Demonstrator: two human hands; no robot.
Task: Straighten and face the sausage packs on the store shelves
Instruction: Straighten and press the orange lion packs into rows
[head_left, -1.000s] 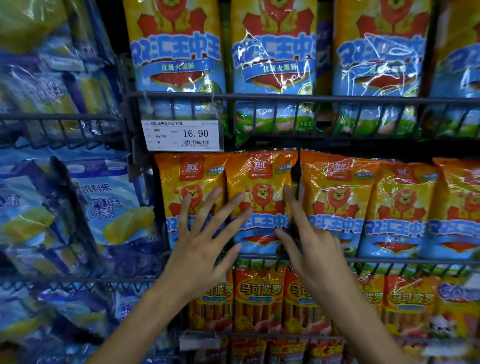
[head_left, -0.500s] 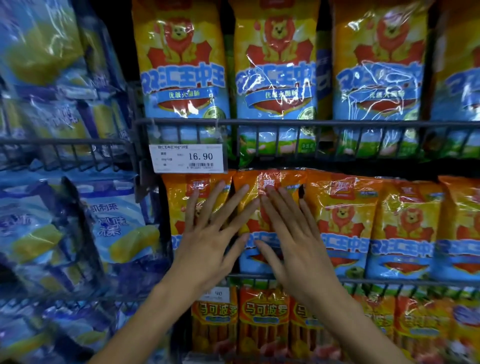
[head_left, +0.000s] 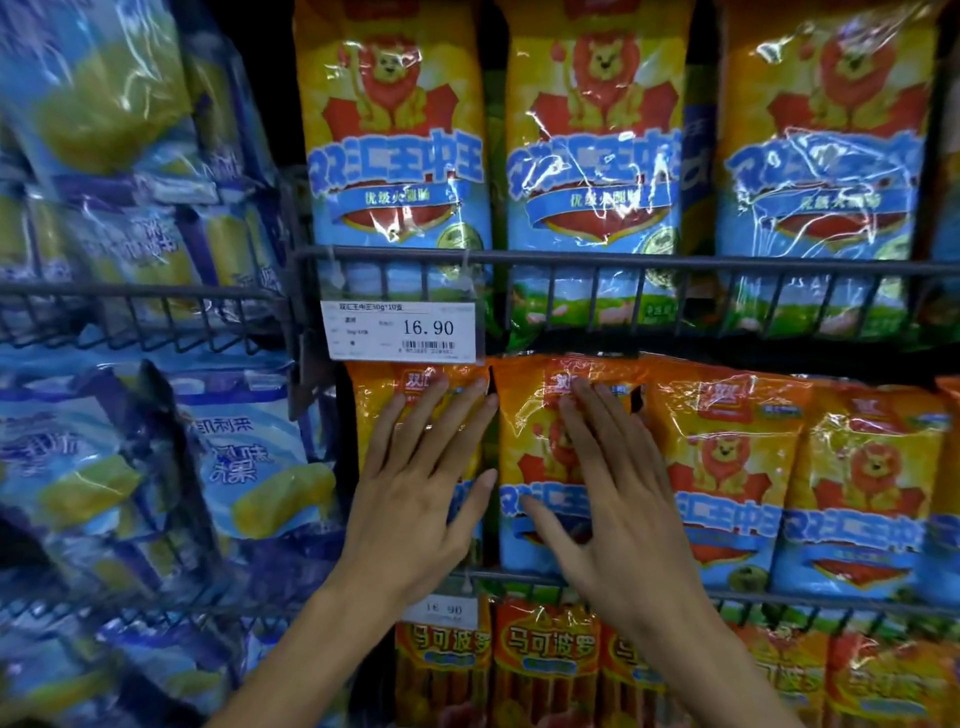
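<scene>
Both hands lay flat on the middle row of sausage packs. The left hand (head_left: 415, 499) pressed with straight, spread fingers on the leftmost orange pack (head_left: 379, 395), directly below the price tag (head_left: 402, 330) reading 16.90. The right hand (head_left: 618, 514), likewise released and flat, rested on the second orange pack (head_left: 524, 431) just to its right; neither hand curled round anything. A narrow dark gap separated the two packs between the hands. Farther right in the same row stood two more orange lion packs (head_left: 727, 467), fully visible, with the edge of a fifth at the frame's right border. That row sat behind a wire rail (head_left: 831, 597).

On the shelf above, three tall lion packs (head_left: 397, 156) stood upright side by side behind their own wire rail (head_left: 675, 257), and a sliver of a fourth showed at the far right. Below the hands, a lower row of red-orange packs (head_left: 545, 649) showed at least four fronts, with a second, smaller price tag (head_left: 441, 609) at its left. To the left, blue packs with yellow pictures (head_left: 244, 467) filled a separate wire rack, too blurred to count.
</scene>
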